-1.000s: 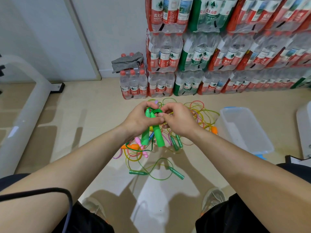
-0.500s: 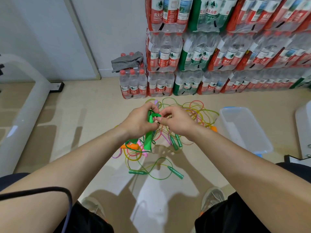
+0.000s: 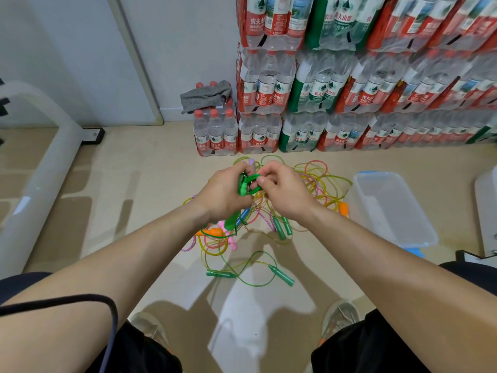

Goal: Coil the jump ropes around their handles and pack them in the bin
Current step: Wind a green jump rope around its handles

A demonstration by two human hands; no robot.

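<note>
Coiling green rope [image 3: 254, 176]: left hand [image 3: 223, 196] grips handles [image 3: 242, 187], right hand [image 3: 285, 193] pinches rope. Next: tight wraps, then bin [image 3: 390, 211].

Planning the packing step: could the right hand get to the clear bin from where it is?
Probably yes: the clear bin sits open on the floor on that side, nothing between it and the right hand, though that hand pinches the green rope.

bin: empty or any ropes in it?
Empty. The clear bin shows a bare bottom with no rope inside; the tangled jump ropes lie on the floor beside it.
</note>
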